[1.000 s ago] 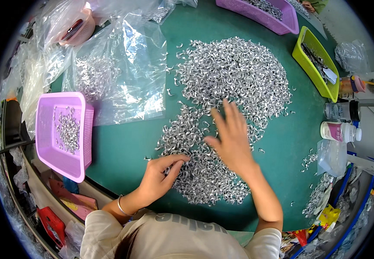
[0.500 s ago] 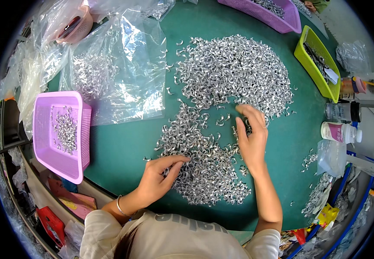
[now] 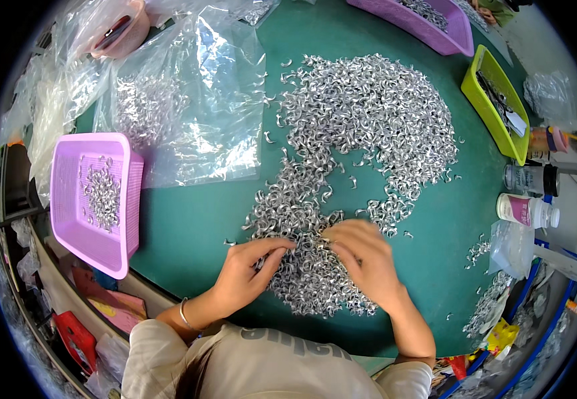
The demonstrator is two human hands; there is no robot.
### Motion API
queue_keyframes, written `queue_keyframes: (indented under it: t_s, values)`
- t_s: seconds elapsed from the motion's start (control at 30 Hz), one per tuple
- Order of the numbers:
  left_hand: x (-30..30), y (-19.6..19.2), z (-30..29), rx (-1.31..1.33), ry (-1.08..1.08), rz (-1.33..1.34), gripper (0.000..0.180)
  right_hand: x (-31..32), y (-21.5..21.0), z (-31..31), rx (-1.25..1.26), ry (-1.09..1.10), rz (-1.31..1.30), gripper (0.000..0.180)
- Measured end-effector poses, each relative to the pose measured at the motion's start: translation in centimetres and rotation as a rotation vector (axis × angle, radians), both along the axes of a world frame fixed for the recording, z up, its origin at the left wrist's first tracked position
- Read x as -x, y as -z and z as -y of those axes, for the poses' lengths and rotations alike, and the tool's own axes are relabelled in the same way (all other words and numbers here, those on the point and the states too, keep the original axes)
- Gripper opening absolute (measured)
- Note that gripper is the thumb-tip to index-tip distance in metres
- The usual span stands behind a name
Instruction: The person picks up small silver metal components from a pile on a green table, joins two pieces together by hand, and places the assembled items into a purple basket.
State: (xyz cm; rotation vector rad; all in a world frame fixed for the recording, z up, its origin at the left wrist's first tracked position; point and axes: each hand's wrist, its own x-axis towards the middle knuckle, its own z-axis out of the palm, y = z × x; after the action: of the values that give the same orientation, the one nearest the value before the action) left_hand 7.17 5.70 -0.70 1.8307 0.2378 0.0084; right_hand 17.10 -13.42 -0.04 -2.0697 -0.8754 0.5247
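Observation:
Small curved, silvery metal pieces lie heaped on the green table. The nearer heap [image 3: 315, 282] is in front of me, joined by a narrow band to a larger far heap [image 3: 375, 100]. My left hand [image 3: 248, 266] rests at the left edge of the nearer heap, thumb and forefinger pinched together; whatever lies between the tips is too small to make out. Over the right side of that heap is my right hand [image 3: 365, 259], slightly blurred, its thumb and fingers a little apart among the pieces. The two hands' fingertips are close together.
A pink basket [image 3: 132, 199] with some pieces stands at the left, below a clear plastic bag [image 3: 222, 133]. A green basket [image 3: 518, 143] and a purple one [image 3: 458, 40] are at the far right. Bottles [image 3: 518, 209] line the right edge, near loose pieces [image 3: 491, 302].
My right hand has moved left and nearer, from the gap between the heaps onto the nearer heap. A small cluster now lies where it was. My left hand has barely moved.

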Motion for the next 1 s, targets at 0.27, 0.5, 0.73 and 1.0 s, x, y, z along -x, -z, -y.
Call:
queue_keyframes:
  t_s: [0.27,0.5,0.73,1.0]
  values:
    - [-0.2,-1.2,-0.1,0.041,0.071,-0.139,0.014,-2.9,2.0,-2.6,0.042,0.29,0.411,0.019]
    - [0.1,-0.8,-0.4,0.055,0.102,-0.11,0.014,-2.8,3.3,-2.8,0.136,0.281,0.435,0.015]
    - [0.0,-1.1,-0.4,0.055,0.121,-0.121,0.015,-2.5,3.0,-4.0,0.199,0.314,0.477,0.01]
    - [0.4,-1.1,-0.4,0.074,0.114,-0.12,0.015,-2.2,2.7,-4.5,0.248,0.29,0.494,0.014]
